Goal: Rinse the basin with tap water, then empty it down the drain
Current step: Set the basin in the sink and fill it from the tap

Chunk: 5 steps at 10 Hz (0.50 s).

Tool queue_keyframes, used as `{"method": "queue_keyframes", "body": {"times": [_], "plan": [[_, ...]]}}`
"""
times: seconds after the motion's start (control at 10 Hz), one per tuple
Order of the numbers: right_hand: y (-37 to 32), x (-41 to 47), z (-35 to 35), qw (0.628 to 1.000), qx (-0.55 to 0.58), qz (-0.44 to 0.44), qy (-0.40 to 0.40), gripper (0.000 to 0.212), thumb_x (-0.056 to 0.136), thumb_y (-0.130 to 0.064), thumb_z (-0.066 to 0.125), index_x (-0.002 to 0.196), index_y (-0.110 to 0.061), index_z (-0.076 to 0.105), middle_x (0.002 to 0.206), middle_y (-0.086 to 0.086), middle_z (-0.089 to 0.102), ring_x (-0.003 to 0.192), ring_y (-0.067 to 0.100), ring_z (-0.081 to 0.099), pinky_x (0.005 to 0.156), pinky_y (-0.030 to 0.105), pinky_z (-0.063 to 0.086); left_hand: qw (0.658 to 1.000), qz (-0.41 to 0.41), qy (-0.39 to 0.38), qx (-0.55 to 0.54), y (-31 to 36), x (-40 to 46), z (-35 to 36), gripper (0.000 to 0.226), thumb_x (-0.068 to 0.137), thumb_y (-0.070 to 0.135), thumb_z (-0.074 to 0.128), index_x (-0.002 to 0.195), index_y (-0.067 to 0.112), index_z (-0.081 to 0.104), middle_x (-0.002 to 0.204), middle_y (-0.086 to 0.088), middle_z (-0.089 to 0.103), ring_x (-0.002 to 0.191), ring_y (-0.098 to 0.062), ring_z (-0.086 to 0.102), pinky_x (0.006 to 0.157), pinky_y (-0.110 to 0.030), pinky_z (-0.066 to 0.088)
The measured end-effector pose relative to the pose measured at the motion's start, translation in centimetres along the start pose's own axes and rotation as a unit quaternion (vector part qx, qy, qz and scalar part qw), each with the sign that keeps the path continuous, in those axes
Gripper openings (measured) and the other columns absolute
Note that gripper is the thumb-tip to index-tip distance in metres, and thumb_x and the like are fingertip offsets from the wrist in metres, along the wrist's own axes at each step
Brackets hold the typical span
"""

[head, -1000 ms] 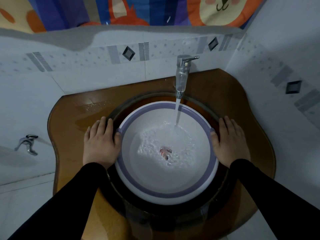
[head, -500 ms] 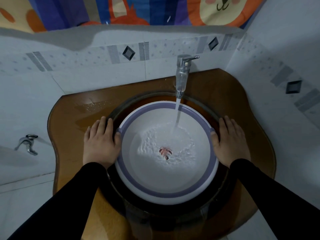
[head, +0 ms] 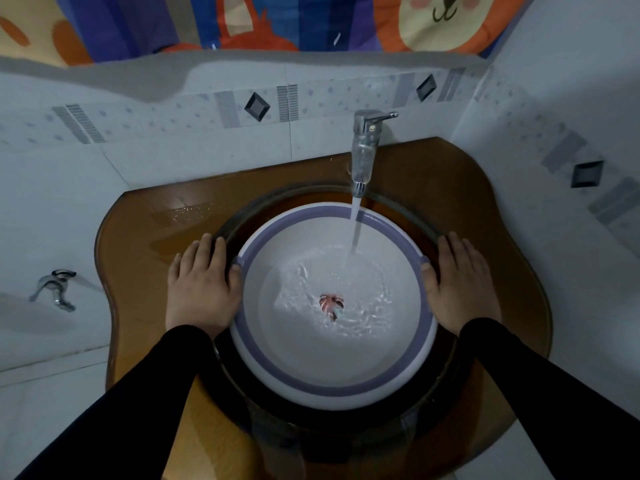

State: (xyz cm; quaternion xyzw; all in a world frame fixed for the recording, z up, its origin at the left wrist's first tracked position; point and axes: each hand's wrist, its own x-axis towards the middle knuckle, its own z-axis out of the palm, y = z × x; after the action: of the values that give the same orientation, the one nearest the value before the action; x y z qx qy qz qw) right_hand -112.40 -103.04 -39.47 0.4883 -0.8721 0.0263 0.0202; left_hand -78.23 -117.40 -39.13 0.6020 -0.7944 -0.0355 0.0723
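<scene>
A white basin [head: 332,368] with a purple rim sat in the round sink [head: 346,441] of a brown countertop [head: 145,230], and the tap [head: 363,150] at the back edge ran water into it. The left hand [head: 201,289] and right hand [head: 460,289] lay at the basin's opposite sides, thumbs on its rim, over shallow rippling water.

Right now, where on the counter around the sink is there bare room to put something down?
The widest bare patch is the brown counter behind the left hand, though it looks wet. Another lies at the back right, between the tap and the corner wall. Beside the basin it is crowded: both hands, including the right hand, lie along its rim.
</scene>
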Motion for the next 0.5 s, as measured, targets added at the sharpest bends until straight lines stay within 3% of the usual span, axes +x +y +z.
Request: {"method": "queue_keyframes", "body": {"times": [0.5], "plan": [[0.15, 0.24, 0.51, 1.000, -0.014, 0.007, 0.002, 0.067, 0.096, -0.057, 0.012, 0.147, -0.016, 0.027, 0.155, 0.009, 0.028, 0.142, 0.028, 0.023, 0.115, 0.041, 0.015, 1.000, -0.001, 0.003, -0.005, 0.01, -0.03, -0.06, 0.065, 0.095, 0.051, 0.018, 0.147, 0.014, 0.035, 0.155, -0.011, 0.031, 0.142, -0.029, 0.025, 0.116, -0.047, 0.015]]}}
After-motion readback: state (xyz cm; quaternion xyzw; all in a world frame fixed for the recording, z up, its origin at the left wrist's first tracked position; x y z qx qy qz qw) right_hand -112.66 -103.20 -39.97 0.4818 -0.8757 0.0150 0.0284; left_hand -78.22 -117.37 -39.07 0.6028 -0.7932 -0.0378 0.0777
